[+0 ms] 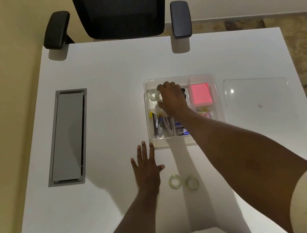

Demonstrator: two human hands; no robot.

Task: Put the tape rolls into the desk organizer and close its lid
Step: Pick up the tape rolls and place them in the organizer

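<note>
The clear desk organizer sits open in the middle of the white desk. My right hand reaches into its far-left compartment, fingers closed on a clear tape roll beside another roll lying there. Two more clear tape rolls lie on the desk near me. My left hand rests flat with fingers spread, just left of those rolls and touching the organizer's near-left corner. The clear lid lies flat to the right of the organizer.
Other compartments hold pink sticky notes, staplers and paper clips. A grey cable hatch is set into the desk at left. A black office chair stands at the far edge.
</note>
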